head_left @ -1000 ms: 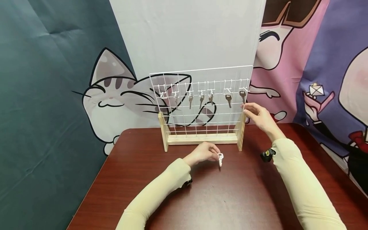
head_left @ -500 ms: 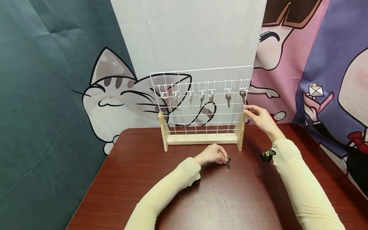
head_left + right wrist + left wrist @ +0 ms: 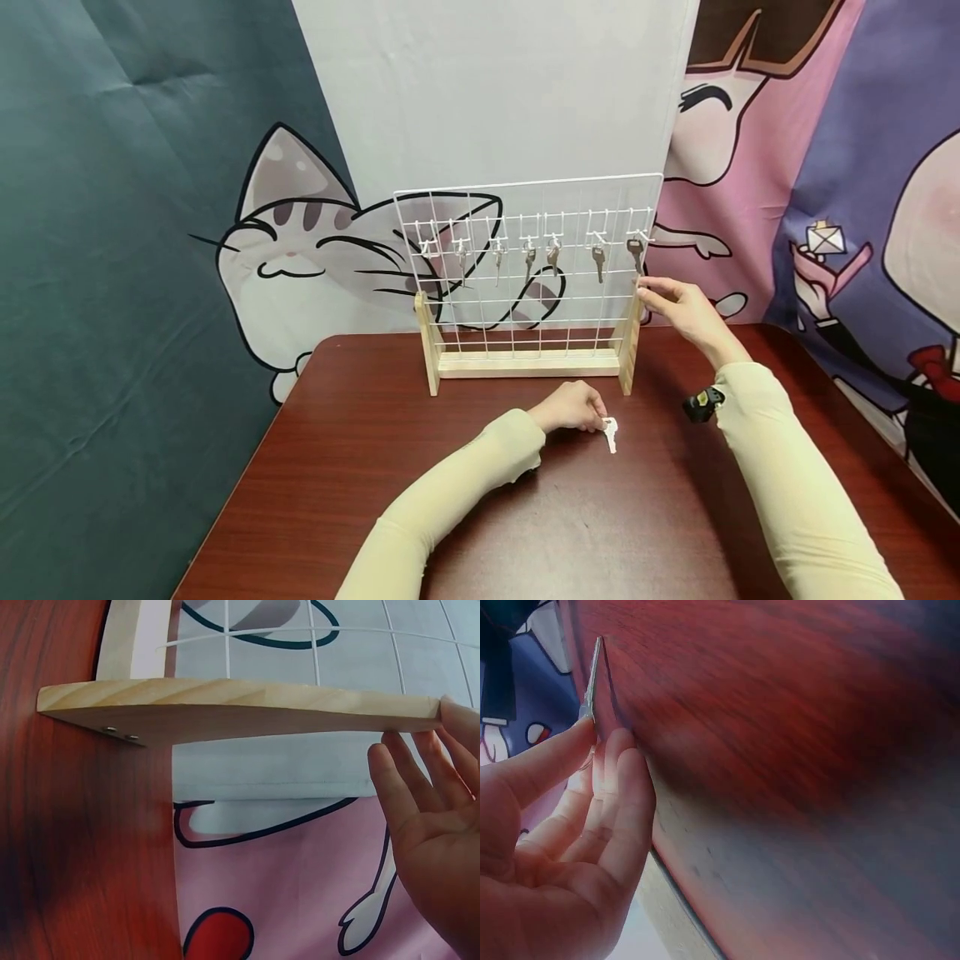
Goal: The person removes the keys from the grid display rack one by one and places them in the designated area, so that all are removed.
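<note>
My left hand point(image 3: 572, 406) pinches a silver key point(image 3: 611, 436) by its head between thumb and fingers, low over the table in front of the rack. In the left wrist view the key's blade point(image 3: 593, 675) points away from the fingertips, its tip right at the tabletop. My right hand point(image 3: 684, 312) grips the top of the right wooden upright point(image 3: 247, 709) of a white wire grid rack point(image 3: 525, 310), thumb on one side and fingers on the other. Several keys hang from white hooks along the grid, among them one key point(image 3: 598, 260) right of the middle and another key point(image 3: 635, 250) just above my right hand.
The rack's wooden base point(image 3: 528, 364) stands near the back edge of the reddish-brown table point(image 3: 337, 425). Behind it hangs a cloth backdrop point(image 3: 495, 92) with cartoon figures. A black wrist device point(image 3: 703, 404) sits at the right sleeve.
My left hand has moved to the right and slightly toward me with the key, which has turned in the fingers. The right hand keeps its hold on the upright.
</note>
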A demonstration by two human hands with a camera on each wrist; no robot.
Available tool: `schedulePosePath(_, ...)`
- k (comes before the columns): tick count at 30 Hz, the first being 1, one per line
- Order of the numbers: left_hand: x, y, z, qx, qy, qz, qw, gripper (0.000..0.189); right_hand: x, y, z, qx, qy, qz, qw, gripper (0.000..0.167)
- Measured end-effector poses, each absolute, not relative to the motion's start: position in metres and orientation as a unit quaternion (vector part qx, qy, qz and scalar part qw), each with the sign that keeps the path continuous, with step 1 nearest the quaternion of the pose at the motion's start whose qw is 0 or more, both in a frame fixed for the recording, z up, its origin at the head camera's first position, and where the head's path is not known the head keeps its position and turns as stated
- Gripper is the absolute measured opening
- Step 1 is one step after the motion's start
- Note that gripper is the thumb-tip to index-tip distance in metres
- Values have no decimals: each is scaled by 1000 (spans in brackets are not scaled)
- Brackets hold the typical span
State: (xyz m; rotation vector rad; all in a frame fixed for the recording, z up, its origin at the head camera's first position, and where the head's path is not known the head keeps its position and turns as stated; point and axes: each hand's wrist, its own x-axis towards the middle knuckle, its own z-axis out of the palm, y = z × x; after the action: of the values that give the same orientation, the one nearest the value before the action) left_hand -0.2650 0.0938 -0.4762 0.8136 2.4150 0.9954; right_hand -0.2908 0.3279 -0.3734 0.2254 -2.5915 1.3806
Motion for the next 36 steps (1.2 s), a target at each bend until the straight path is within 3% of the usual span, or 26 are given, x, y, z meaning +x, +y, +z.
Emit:
schedulePosePath(15, -265, 101, -476, 319, 892, 266, 177, 14, -293, 326, -366, 52, -881, 457, 107, 52)
schedulePosePath(24, -264, 93, -475, 329, 873, 305, 194, 15, -290, 328, -368, 49, -882, 461, 89, 55)
schedulePosePath(36, -293, 3, -454, 237, 847, 441, 181, 24, -290, 328, -367, 50, -875, 474, 90, 53)
